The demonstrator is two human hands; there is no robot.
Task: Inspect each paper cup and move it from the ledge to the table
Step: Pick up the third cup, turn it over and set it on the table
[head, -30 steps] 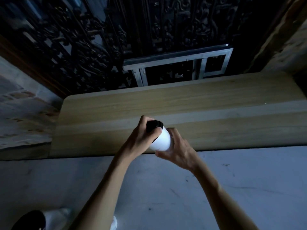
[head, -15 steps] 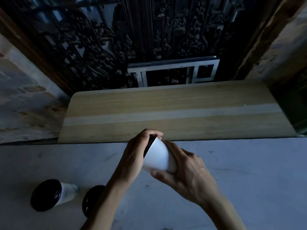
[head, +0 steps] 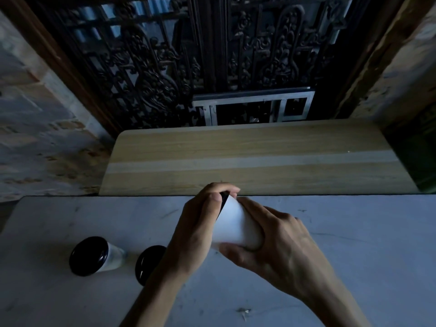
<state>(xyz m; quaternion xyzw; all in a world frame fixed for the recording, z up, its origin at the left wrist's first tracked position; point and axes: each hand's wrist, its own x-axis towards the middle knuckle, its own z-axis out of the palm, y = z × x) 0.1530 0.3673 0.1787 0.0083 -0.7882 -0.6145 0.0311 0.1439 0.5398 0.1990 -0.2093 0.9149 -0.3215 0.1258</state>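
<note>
Both hands hold one white cup (head: 236,228) in the air above the grey table (head: 354,256), tipped on its side. The left hand (head: 195,234) wraps around the black lid end. The right hand (head: 278,244) curls under the bottom end. Two more cups stand on the table at the left: one (head: 94,256) in plain sight, the other (head: 147,263) partly behind the left arm. The wooden ledge (head: 247,159) lies just past the table.
</note>
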